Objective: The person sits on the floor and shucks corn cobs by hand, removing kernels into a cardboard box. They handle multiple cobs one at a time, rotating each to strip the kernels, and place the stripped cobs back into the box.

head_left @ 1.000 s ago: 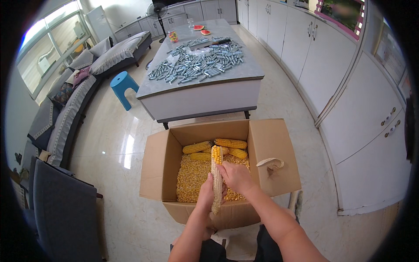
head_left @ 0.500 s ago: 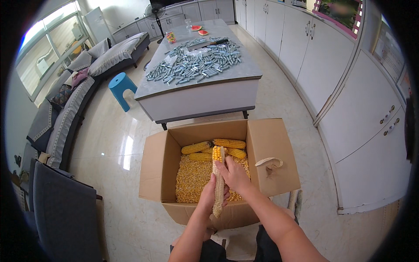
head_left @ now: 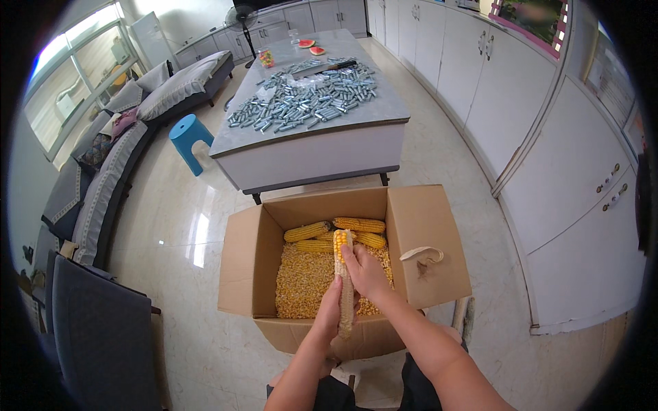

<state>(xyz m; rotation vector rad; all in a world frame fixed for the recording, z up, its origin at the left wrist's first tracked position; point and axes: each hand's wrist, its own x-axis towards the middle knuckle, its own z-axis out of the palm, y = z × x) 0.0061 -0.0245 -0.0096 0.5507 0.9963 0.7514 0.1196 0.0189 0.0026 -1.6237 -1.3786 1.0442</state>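
Over an open cardboard box [head_left: 236, 264] I hold an ear of corn [head_left: 343, 267], tilted lengthwise away from me. Most of its cob is stripped bare; yellow kernels stay on the far end. My left hand [head_left: 329, 307] is wrapped round the lower bare part. Higher up, my right hand [head_left: 364, 272] grips the cob with its thumb pressed by the remaining kernels. Loose corn kernels [head_left: 298, 277] cover the bottom of the box. Several whole ears of corn [head_left: 359, 225] lie along its far side, partly hidden behind the held one.
A dry husk strip [head_left: 423, 253] lies on the box's right flap. Beyond the box stands a table [head_left: 308, 154] with many small metal cylinders [head_left: 295, 109], a large knife [head_left: 322, 68] and watermelon slices [head_left: 307, 44]. A blue stool [head_left: 185, 133] and grey sofa are left; white cabinets [head_left: 510, 89] right.
My right thumb has shifted slightly along the cob, and my left hand has turned a little around it. The ear stays in nearly the same place.
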